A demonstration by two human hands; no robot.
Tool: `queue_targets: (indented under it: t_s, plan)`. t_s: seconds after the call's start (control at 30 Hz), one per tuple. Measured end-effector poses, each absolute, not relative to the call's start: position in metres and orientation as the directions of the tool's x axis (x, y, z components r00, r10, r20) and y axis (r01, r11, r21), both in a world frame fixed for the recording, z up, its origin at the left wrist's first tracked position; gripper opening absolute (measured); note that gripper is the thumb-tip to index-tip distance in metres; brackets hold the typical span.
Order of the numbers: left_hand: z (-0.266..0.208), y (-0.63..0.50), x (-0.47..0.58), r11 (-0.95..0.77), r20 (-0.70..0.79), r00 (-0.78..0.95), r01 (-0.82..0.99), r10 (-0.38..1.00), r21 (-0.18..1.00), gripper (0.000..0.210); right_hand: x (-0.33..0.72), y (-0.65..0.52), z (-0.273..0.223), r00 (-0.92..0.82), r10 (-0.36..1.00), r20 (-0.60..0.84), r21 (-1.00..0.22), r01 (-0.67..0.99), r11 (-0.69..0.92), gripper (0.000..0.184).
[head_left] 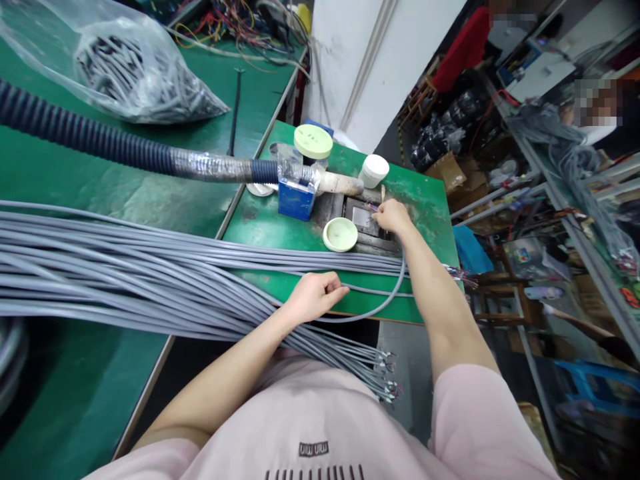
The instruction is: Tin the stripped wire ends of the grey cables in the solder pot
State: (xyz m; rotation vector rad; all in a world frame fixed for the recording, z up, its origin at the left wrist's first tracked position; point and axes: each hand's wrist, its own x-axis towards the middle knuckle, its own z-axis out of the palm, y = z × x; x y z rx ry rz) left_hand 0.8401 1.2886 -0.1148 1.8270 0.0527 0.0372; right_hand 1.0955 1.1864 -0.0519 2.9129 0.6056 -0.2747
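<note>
My right hand (393,217) is closed in a pinch on the end of a grey cable (399,288), with thin coloured wires showing at the fingertips. These wires are over the edge of a solder pot (365,219) with a square silvery surface. From that hand the cable loops down and back toward my left hand (317,295). My left hand is curled, thumb and forefinger together, over the grey cables; what it grips is hidden. A long bundle of grey cables (150,257) runs beneath it. Beside the pot sits a shallow pale-green dish (341,235).
A ribbed dark hose (125,150) ends in a pale nozzle by the pot, next to a blue box (296,199). A white tub (374,171) and a pale-green lid (313,141) stand behind. A plastic bag (135,73) of grey pieces lies at left. Stripped cable ends (387,377) hang near my lap.
</note>
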Motion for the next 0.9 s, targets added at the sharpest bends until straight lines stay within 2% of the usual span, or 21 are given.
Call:
queue_targets:
  t_s: [0.17,0.27,0.33,0.43,0.5,0.57,0.63,0.7,0.8,0.9]
  plan:
    - [-0.113,1.288,0.840,-0.259,-0.003,0.998,0.018,0.059,0.966,0.031,1.096,1.188,-0.050,0.906,0.372,-0.201,0.098,0.396,-0.913,0.020]
    - [-0.113,1.288,0.840,-0.251,-0.003,0.998,0.018,0.060,0.968,0.030,1.086,1.181,-0.038,0.900,0.410,-0.148,0.007,0.415,-0.910,0.018]
    - [-0.114,1.289,0.840,-0.245,-0.005,0.998,0.020,0.062,0.969,0.030,1.069,1.172,-0.026,0.887,0.443,-0.129,-0.180,0.418,-0.890,0.022]
    - [-0.116,1.289,0.839,-0.198,-0.021,0.997,0.034,0.068,0.980,0.031,1.030,1.155,-0.009,0.865,0.478,-0.151,-0.575,0.316,-0.754,0.027]
    - [-0.115,1.287,0.839,-0.066,-0.046,0.993,0.054,0.110,0.996,0.032,0.999,1.144,-0.002,0.854,0.499,-0.148,-0.745,0.236,-0.624,0.029]
    - [-0.112,1.280,0.841,0.171,-0.065,0.984,0.037,0.164,0.985,0.029,0.969,1.136,-0.002,0.857,0.494,-0.147,-0.828,0.166,-0.536,0.031]
    - [-0.108,1.268,0.843,0.420,-0.060,0.980,-0.026,0.189,0.907,0.029,0.943,1.131,-0.007,0.862,0.480,-0.161,-0.874,0.101,-0.475,0.032]
    - [-0.104,1.252,0.846,0.588,-0.040,0.980,-0.083,0.193,0.804,0.036,0.923,1.127,-0.016,0.866,0.472,-0.164,-0.908,0.055,-0.416,0.032]
    - [-0.101,1.228,0.847,0.685,-0.060,0.965,-0.136,0.255,0.716,0.031,0.901,1.123,-0.029,0.879,0.447,-0.167,-0.944,-0.012,-0.329,0.031]
    - [-0.100,1.212,0.847,0.690,-0.081,0.954,-0.148,0.288,0.708,0.026,0.890,1.116,-0.035,0.897,0.399,-0.192,-0.962,-0.091,-0.259,0.031]
